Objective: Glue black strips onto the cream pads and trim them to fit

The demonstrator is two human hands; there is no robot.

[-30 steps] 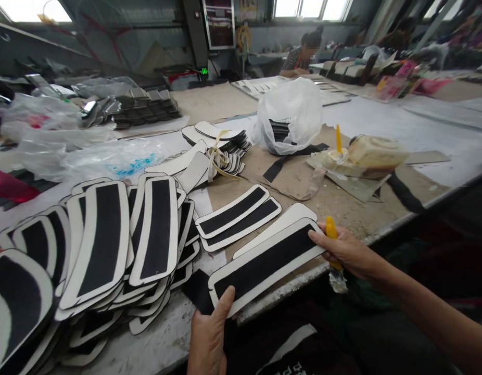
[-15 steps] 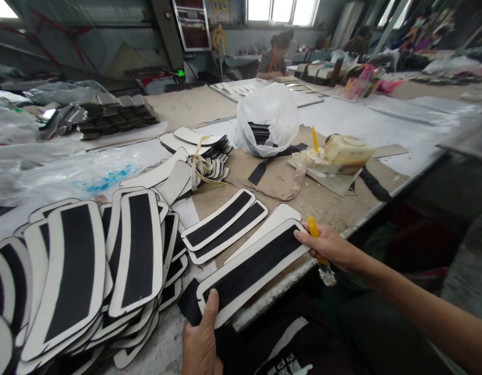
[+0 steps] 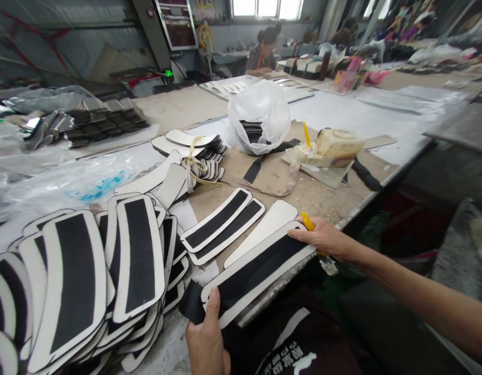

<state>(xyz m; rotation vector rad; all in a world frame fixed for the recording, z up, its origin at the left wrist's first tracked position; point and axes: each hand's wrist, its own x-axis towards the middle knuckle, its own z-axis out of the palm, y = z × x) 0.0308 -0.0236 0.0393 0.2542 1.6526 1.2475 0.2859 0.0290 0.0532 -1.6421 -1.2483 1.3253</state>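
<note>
A curved white panel with a black strip point(image 3: 260, 265) lies at the table's front edge, held at both ends. My left hand point(image 3: 208, 336) grips its near left end, thumb on top, beside a loose black flap point(image 3: 192, 302). At the far right end my right hand point(image 3: 322, 237) pinches the panel and also holds a yellow-handled tool point(image 3: 307, 222), its whitish smeared tip pointing down. Behind the panel lie a plain white piece point(image 3: 264, 229) and two overlapping white-and-black panels point(image 3: 217, 220).
Large piles of similar panels point(image 3: 77, 281) fill the left. Beyond are a tied bundle point(image 3: 194, 166), a white plastic bag point(image 3: 258, 114) with dark pieces, and a stained container point(image 3: 338, 147) with a yellow stick. A person point(image 3: 262, 54) sits at the back.
The view has shifted slightly. Both hands keep hold of the panel, whose right end now sits a little closer over the plain white piece.
</note>
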